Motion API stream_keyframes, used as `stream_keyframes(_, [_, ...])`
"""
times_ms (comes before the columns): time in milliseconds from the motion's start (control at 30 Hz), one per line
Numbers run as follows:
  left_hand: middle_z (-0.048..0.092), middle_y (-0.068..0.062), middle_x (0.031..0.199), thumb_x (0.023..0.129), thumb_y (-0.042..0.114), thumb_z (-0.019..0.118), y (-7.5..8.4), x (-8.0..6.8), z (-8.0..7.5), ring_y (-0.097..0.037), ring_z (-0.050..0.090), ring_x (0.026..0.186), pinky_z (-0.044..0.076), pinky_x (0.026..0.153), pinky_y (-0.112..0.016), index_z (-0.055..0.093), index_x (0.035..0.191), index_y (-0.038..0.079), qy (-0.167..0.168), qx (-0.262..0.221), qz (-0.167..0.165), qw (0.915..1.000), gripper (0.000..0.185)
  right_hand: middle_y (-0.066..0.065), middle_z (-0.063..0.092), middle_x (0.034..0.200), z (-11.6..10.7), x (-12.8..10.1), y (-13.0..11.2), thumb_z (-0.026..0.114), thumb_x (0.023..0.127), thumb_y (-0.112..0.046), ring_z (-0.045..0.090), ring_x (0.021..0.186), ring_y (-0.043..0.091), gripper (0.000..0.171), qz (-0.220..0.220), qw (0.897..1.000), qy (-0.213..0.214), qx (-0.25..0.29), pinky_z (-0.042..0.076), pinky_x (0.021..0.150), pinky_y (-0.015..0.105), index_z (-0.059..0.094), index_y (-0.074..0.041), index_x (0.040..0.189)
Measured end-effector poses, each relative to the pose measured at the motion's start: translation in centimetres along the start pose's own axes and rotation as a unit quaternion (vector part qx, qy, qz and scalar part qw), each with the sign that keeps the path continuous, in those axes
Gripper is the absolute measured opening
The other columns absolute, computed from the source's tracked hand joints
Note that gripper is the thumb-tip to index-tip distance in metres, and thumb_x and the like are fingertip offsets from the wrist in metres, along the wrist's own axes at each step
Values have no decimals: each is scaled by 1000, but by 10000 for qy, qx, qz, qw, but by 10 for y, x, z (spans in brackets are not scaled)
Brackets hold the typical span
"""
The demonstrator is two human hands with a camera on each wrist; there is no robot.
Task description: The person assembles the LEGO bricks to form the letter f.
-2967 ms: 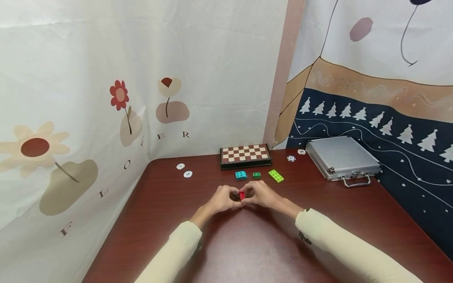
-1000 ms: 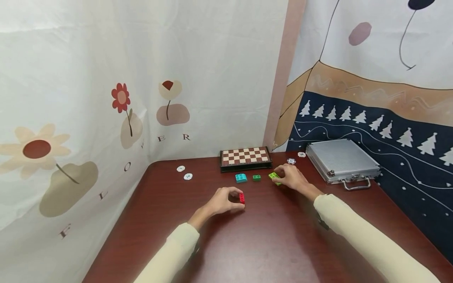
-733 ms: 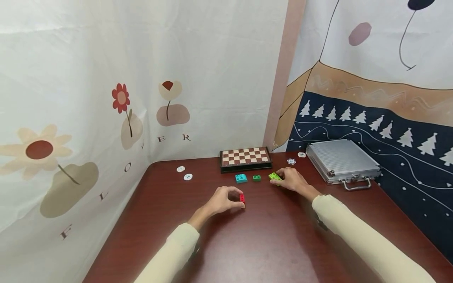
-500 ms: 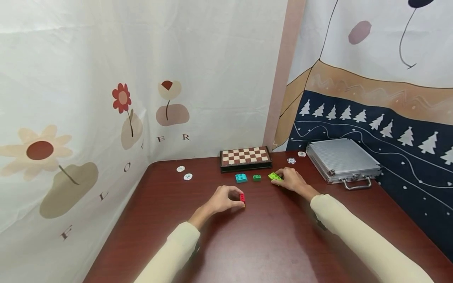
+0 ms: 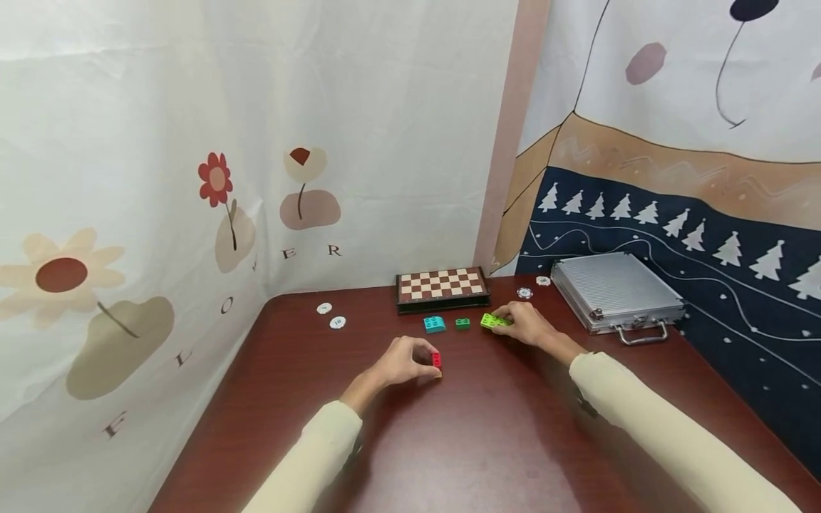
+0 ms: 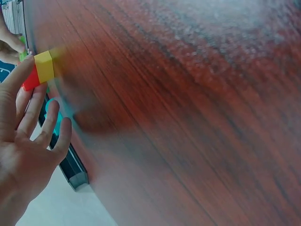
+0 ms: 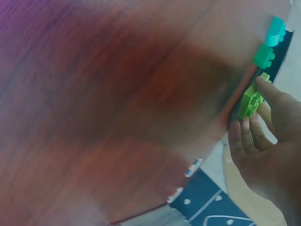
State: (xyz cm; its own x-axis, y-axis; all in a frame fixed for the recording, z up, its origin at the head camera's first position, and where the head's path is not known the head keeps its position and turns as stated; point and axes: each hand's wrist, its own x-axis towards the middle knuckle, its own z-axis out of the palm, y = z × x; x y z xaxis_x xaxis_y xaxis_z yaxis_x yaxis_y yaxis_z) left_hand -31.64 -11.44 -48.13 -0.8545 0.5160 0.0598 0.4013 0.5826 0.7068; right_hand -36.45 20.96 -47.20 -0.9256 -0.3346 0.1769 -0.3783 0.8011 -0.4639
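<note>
Pinching a studded lime brick (image 5: 492,320), right grip (image 5: 524,324); left grip (image 5: 403,360) clasps red/yellow block stack (image 5: 437,360).

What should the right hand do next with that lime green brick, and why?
Probably lift the lime green brick and carry it toward the left hand. The right hand already has its grip on that brick on the table, while the left holds the red and yellow brick stack steady, apart from it.
</note>
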Motion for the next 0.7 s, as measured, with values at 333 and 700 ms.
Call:
stream_keyframes(333, [74, 6, 92, 84, 26, 90, -4, 0, 0, -9, 67, 86, 56, 85, -32, 76, 108, 12, -2, 13, -26, 10000, 30, 13, 70, 109, -14, -6, -30, 82, 92, -20, 63, 93, 24, 33, -709, 9975, -46, 1, 54, 78, 35, 77, -3, 120])
stream_keyframes(700, [74, 7, 91, 84, 27, 89, -3, 1, 1, -10, 66, 86, 56, 86, -34, 76, 107, 13, -30, 32, -44, 10000, 30, 8, 70, 110, -4, -15, -62, 81, 92, -18, 62, 94, 20, 32, -1187, 9920, -298, 303, 54, 80, 30, 77, -5, 122])
